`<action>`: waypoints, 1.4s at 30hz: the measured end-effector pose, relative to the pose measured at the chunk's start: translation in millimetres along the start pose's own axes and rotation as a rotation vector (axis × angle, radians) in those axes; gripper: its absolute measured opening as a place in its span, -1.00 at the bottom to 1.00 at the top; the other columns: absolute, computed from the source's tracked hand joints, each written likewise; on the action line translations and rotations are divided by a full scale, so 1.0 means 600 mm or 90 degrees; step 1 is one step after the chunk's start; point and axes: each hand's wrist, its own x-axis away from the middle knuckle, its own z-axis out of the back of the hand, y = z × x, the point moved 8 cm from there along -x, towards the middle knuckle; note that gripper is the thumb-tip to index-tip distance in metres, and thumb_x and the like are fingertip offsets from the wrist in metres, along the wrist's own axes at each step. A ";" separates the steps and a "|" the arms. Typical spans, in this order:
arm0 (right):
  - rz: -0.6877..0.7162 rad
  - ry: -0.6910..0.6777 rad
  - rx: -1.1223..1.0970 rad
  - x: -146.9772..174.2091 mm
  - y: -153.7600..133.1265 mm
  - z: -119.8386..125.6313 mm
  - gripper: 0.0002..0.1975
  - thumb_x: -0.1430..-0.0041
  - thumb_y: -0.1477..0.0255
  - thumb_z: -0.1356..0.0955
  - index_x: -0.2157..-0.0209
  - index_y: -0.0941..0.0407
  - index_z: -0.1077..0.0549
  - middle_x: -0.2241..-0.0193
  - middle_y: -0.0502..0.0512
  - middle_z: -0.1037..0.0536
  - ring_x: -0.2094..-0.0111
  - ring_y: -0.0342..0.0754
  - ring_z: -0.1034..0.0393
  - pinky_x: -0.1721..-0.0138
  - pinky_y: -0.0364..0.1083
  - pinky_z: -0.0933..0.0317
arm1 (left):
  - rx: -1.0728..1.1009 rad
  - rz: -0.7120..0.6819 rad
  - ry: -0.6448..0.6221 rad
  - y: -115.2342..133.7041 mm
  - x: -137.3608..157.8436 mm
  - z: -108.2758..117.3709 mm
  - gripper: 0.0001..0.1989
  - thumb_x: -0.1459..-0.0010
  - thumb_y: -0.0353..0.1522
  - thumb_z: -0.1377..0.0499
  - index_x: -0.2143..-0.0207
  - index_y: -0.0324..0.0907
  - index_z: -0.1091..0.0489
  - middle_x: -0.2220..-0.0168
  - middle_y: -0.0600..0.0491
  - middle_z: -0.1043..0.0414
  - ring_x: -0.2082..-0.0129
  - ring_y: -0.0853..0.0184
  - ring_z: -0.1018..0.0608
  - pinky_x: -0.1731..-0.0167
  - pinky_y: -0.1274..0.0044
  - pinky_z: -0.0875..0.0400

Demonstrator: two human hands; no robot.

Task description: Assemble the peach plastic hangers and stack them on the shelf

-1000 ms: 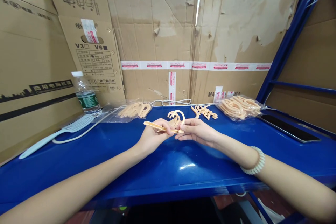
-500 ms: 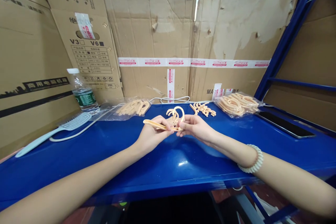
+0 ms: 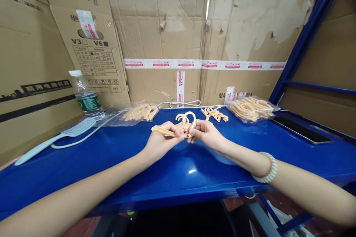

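Over the blue table, my left hand (image 3: 164,141) is closed around a flat, beige plastic hanger arm (image 3: 159,129), its rounded end sticking out to the left. My right hand (image 3: 207,135) pinches a curved beige hanger hook (image 3: 191,114) between thumb and fingers, its bend pointing up. Both parts meet between my fingertips, where the joint is partly hidden. Just behind my hands lie several more beige hooks (image 3: 180,117), half covered by them. A small heap of beige pieces (image 3: 218,114) sits behind my right hand.
Clear bags of beige parts lie at back left (image 3: 141,112) and back right (image 3: 251,109). A phone (image 3: 302,129) rests on the right. On the left are a water bottle (image 3: 88,100), a pale blue hairbrush (image 3: 58,139) and a white cable (image 3: 80,141). Cardboard (image 3: 164,37) walls the back.
My hands keep nearly the same hold on the beige parts. The view has shifted very slightly; nothing on the table has visibly moved.
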 end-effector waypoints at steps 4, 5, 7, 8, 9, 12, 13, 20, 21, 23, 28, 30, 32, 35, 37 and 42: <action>0.029 0.017 0.033 0.000 -0.003 0.001 -0.76 0.03 0.32 -0.44 0.43 0.14 -0.34 0.64 -0.05 -0.46 0.60 -0.17 -0.37 0.52 -0.17 -0.26 | 0.048 0.045 0.009 -0.011 0.001 -0.003 -0.72 0.12 -0.27 -0.35 0.55 -0.17 -0.28 0.57 0.14 -0.37 0.54 0.40 -0.43 0.53 0.58 -0.27; 0.034 0.019 0.033 0.001 -0.004 0.001 -0.75 0.03 0.31 -0.44 0.43 0.14 -0.34 0.64 -0.05 -0.46 0.60 -0.17 -0.37 0.52 -0.17 -0.25 | 0.054 0.052 0.014 -0.012 0.001 -0.003 -0.71 0.13 -0.28 -0.36 0.55 -0.17 -0.28 0.58 0.15 -0.36 0.56 0.42 -0.41 0.55 0.59 -0.25; 0.041 0.014 0.027 0.001 -0.007 -0.001 -0.73 0.03 0.27 -0.45 0.42 0.14 -0.36 0.62 -0.04 -0.46 0.58 -0.16 -0.37 0.50 -0.15 -0.25 | 0.067 0.064 0.022 -0.012 0.002 -0.001 -0.70 0.14 -0.29 -0.37 0.55 -0.19 -0.28 0.58 0.16 -0.35 0.56 0.44 -0.40 0.55 0.60 -0.24; 0.046 0.008 0.025 0.002 -0.010 -0.002 -0.72 0.03 0.26 -0.45 0.42 0.15 -0.37 0.60 -0.03 -0.47 0.56 -0.15 -0.38 0.48 -0.14 -0.26 | 0.077 0.072 0.027 -0.012 0.002 0.000 -0.71 0.13 -0.29 -0.37 0.54 -0.20 -0.28 0.58 0.16 -0.35 0.55 0.44 -0.41 0.53 0.60 -0.25; 0.055 0.003 0.027 0.003 -0.014 -0.003 -0.71 0.03 0.24 -0.45 0.41 0.15 -0.39 0.57 -0.01 -0.48 0.53 -0.15 -0.38 0.45 -0.13 -0.27 | 0.094 0.080 0.035 -0.013 0.003 0.002 -0.71 0.13 -0.30 -0.37 0.53 -0.20 -0.29 0.56 0.16 -0.35 0.53 0.44 -0.43 0.49 0.60 -0.28; 0.086 0.006 0.058 0.004 -0.025 -0.001 -0.70 0.03 0.21 -0.46 0.39 0.16 -0.45 0.44 0.04 -0.52 0.43 -0.14 -0.37 0.38 -0.12 -0.26 | 0.193 0.113 0.060 -0.019 0.003 0.007 -0.68 0.16 -0.34 -0.39 0.43 -0.21 -0.31 0.48 0.14 -0.41 0.41 0.39 -0.50 0.35 0.57 -0.36; 0.090 0.010 0.070 0.004 -0.027 0.001 -0.70 0.03 0.21 -0.46 0.39 0.16 -0.47 0.42 0.05 -0.52 0.42 -0.13 -0.36 0.37 -0.12 -0.25 | 0.230 0.127 0.067 -0.021 0.004 0.007 -0.65 0.18 -0.36 -0.40 0.39 -0.21 -0.31 0.46 0.13 -0.43 0.39 0.38 -0.51 0.32 0.55 -0.38; 0.073 -0.027 0.034 0.004 -0.013 -0.010 -0.68 0.08 0.20 -0.48 0.38 0.17 -0.50 0.43 0.06 -0.54 0.45 -0.14 -0.36 0.43 -0.14 -0.25 | 0.301 0.234 0.032 -0.032 0.012 -0.013 -0.59 0.24 -0.40 -0.43 0.34 -0.24 -0.32 0.41 0.09 -0.49 0.36 0.37 -0.54 0.30 0.53 -0.45; 0.074 -0.033 0.028 0.004 -0.012 -0.013 -0.67 0.09 0.21 -0.49 0.37 0.17 -0.50 0.42 0.06 -0.54 0.45 -0.14 -0.36 0.44 -0.14 -0.26 | 0.307 0.252 0.006 -0.034 0.014 -0.020 -0.61 0.23 -0.39 -0.43 0.37 -0.24 -0.32 0.40 0.07 -0.49 0.35 0.36 -0.55 0.28 0.51 -0.46; 0.066 -0.048 0.031 0.003 -0.010 -0.016 -0.64 0.11 0.20 -0.50 0.35 0.17 -0.50 0.44 0.06 -0.54 0.47 -0.14 -0.37 0.45 -0.14 -0.28 | 0.320 0.279 -0.035 -0.038 0.018 -0.031 -0.64 0.22 -0.39 -0.44 0.40 -0.26 -0.33 0.40 0.05 -0.51 0.33 0.35 -0.56 0.25 0.50 -0.47; 0.140 -0.016 0.258 -0.017 -0.043 0.038 -0.65 -0.20 0.17 -0.30 0.28 0.19 -0.50 0.51 0.06 -0.51 0.52 -0.14 -0.36 0.46 -0.13 -0.28 | 0.356 0.323 0.004 -0.053 0.020 -0.022 -0.71 0.20 -0.43 -0.43 0.38 -0.27 -0.46 0.31 -0.01 -0.55 0.27 0.35 -0.56 0.20 0.54 -0.47; 0.236 0.060 0.511 -0.024 -0.073 0.086 -0.74 -0.26 0.35 -0.25 0.21 0.18 -0.51 0.45 0.11 -0.54 0.43 -0.08 -0.40 0.35 -0.10 -0.28 | 0.362 0.331 0.023 -0.054 0.019 -0.017 -0.74 0.18 -0.44 -0.42 0.36 -0.28 -0.51 0.24 -0.04 -0.55 0.24 0.34 -0.56 0.18 0.56 -0.47; 0.268 0.062 0.770 -0.035 -0.077 0.125 -0.77 -0.21 0.52 -0.26 0.20 0.15 -0.54 0.35 0.17 -0.56 0.26 0.02 -0.39 0.23 -0.05 -0.26 | 0.362 0.340 0.032 -0.054 0.019 -0.015 -0.76 0.15 -0.46 -0.41 0.34 -0.27 -0.55 0.17 -0.07 -0.54 0.21 0.34 -0.55 0.18 0.59 -0.48; 0.246 -0.027 0.937 -0.056 -0.044 0.174 -0.66 -0.10 0.69 -0.26 0.19 0.12 -0.56 0.24 0.20 -0.53 0.16 0.06 -0.35 0.16 -0.03 -0.25 | 0.372 0.348 0.035 -0.053 0.018 -0.016 -0.76 0.13 -0.50 -0.38 0.31 -0.25 -0.57 0.05 -0.07 -0.50 0.15 0.34 -0.54 0.20 0.64 -0.48; 0.241 -0.069 0.948 -0.066 -0.020 0.191 -0.59 -0.03 0.74 -0.26 0.19 0.10 -0.56 0.21 0.19 -0.51 0.15 0.05 -0.34 0.13 -0.03 -0.25 | 0.385 0.351 0.037 -0.054 0.017 -0.017 -0.76 0.10 -0.53 -0.36 0.29 -0.25 -0.57 0.05 -0.07 -0.51 0.16 0.36 -0.54 0.22 0.67 -0.48; 0.247 -0.116 0.867 -0.080 0.019 0.188 -0.70 -0.04 0.70 -0.28 0.27 0.15 -0.57 0.28 0.20 -0.46 0.20 0.02 -0.34 0.16 -0.04 -0.25 | 0.410 0.368 0.065 -0.061 0.016 -0.014 -0.83 0.06 -0.60 -0.30 0.34 -0.32 -0.57 0.29 -0.09 -0.57 0.32 0.40 -0.57 0.28 0.66 -0.51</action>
